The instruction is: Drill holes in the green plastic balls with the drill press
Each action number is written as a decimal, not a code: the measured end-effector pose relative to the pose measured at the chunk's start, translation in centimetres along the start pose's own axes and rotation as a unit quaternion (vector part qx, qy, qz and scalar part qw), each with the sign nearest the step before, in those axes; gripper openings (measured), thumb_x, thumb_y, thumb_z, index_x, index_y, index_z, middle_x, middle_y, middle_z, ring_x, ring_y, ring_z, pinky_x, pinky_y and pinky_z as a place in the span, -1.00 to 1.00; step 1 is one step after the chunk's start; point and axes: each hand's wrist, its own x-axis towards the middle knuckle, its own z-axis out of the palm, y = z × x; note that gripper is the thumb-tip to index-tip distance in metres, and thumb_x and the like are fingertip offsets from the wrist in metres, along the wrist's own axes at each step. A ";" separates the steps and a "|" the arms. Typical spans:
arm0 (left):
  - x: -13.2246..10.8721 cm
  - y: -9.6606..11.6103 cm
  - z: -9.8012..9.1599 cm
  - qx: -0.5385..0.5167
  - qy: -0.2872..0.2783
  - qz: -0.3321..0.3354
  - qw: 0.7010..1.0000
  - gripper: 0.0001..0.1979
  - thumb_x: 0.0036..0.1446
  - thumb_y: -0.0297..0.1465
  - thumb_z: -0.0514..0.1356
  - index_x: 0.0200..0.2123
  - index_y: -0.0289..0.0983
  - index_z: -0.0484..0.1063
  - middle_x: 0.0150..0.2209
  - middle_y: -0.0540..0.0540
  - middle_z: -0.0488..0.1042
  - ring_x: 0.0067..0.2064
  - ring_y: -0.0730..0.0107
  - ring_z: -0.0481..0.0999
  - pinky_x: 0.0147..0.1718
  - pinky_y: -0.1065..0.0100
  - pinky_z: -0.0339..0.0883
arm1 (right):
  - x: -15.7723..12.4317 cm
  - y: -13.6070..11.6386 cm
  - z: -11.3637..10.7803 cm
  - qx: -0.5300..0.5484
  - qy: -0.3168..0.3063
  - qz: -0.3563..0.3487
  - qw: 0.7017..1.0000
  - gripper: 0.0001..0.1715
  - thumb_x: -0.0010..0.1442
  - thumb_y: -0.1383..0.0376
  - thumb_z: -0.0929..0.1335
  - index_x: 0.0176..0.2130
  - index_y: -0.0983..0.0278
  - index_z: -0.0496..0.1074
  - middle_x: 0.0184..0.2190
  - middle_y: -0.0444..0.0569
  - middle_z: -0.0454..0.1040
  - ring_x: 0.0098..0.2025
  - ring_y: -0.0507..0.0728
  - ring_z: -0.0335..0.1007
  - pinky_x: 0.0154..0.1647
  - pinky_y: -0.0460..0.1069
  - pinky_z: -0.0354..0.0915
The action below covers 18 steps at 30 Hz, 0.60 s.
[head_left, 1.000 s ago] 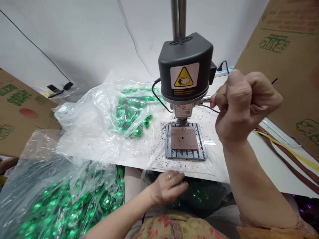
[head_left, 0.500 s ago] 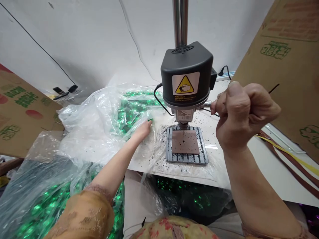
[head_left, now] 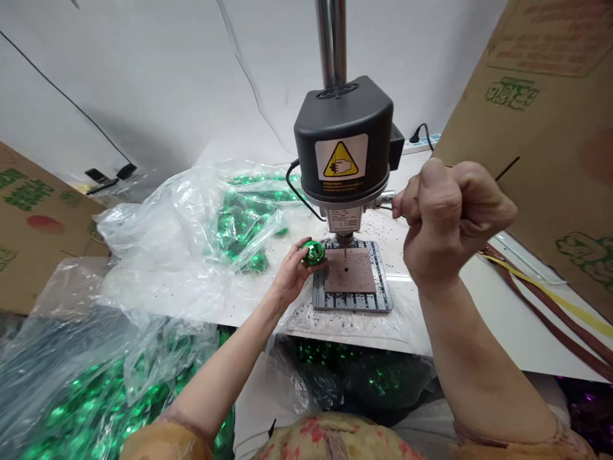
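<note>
A shiny green faceted ball [head_left: 313,253] is held in the fingers of my left hand [head_left: 293,271], at the left edge of the drill press's slotted base [head_left: 384,281]. On that base lies a brown square plate [head_left: 363,271] with a small dark hole, below the black drill head [head_left: 343,137]. My right hand [head_left: 450,214] is closed in a fist at the right of the drill head, by the metal hub of its feed handle [head_left: 387,199]. Most of what its fingers wrap round is hidden; a thin dark rod shows beyond the knuckles.
Clear plastic bags with green balls [head_left: 239,220] lie left of the drill, and another bag [head_left: 96,409] is lower left. Cardboard boxes stand at left [head_left: 43,223] and right [head_left: 541,128]. Dark shavings surround the base. Brown and yellow straps [head_left: 550,294] cross the right side.
My left hand has come from the plastic bag rightward to the base, and a green ball now shows in its fingers. My right hand stays closed by the handle hub. The view has shifted slightly.
</note>
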 end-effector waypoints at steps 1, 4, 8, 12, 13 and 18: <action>0.0 -0.1 0.1 0.009 0.004 0.005 1.000 -0.53 0.07 -0.20 0.38 0.01 -0.21 0.40 -0.11 -0.10 0.54 -0.16 0.33 0.56 -0.16 0.27 0.51 | 0.0 0.1 0.0 0.001 -0.004 -0.005 1.000 -0.46 0.26 0.34 0.35 -0.59 0.24 -0.02 -0.65 -0.24 -0.06 -0.64 -0.12 0.01 -0.60 -0.04 -0.02; 0.1 -0.8 0.3 0.075 0.018 0.052 0.996 -0.52 0.00 -0.25 0.44 -0.03 -0.21 0.42 -0.15 -0.07 0.55 -0.16 0.37 0.55 -0.14 0.35 0.44 | 0.0 0.2 0.0 -0.010 -0.008 -0.010 1.000 -0.45 0.27 0.28 0.35 -0.58 0.22 -0.03 -0.65 -0.24 -0.06 -0.64 -0.11 -0.02 -0.61 -0.05 0.00; 0.9 -2.2 0.4 0.136 0.003 0.109 0.985 -0.48 -0.06 -0.26 0.48 -0.03 -0.22 0.45 -0.09 -0.10 0.55 -0.04 0.28 0.53 -0.02 0.29 0.40 | -0.1 0.3 0.0 -0.025 -0.008 -0.016 1.000 -0.43 0.29 0.25 0.34 -0.58 0.22 -0.05 -0.66 -0.23 -0.05 -0.65 -0.11 -0.02 -0.61 -0.05 0.01; 1.7 -3.3 0.4 0.165 -0.035 0.123 0.978 -0.44 -0.03 -0.23 0.46 0.03 -0.22 0.43 0.01 -0.13 0.53 0.04 0.21 0.51 0.07 0.21 0.37 | -0.1 0.2 -0.1 -0.023 -0.012 -0.021 0.999 -0.44 0.30 0.27 0.34 -0.60 0.23 -0.03 -0.66 -0.23 -0.05 -0.65 -0.11 0.01 -0.60 -0.05 0.01; 1.9 -3.5 0.4 0.175 -0.044 0.126 0.975 -0.43 -0.03 -0.24 0.46 0.05 -0.22 0.42 0.03 -0.14 0.52 0.06 0.19 0.51 0.08 0.19 0.36 | -0.1 0.2 -0.1 -0.027 -0.014 -0.021 0.999 -0.44 0.30 0.27 0.33 -0.60 0.22 -0.02 -0.66 -0.23 -0.04 -0.64 -0.11 0.02 -0.59 -0.04 0.01; 2.1 -3.9 0.8 0.234 -0.083 0.149 0.957 -0.40 0.00 -0.26 0.45 0.09 -0.22 0.39 0.09 -0.18 0.50 0.11 0.12 0.49 0.13 0.13 0.33 | -0.1 0.0 -0.3 -0.060 -0.026 -0.031 0.997 -0.46 0.32 0.26 0.31 -0.58 0.22 -0.01 -0.66 -0.23 -0.03 -0.63 -0.10 0.07 -0.58 -0.05 0.05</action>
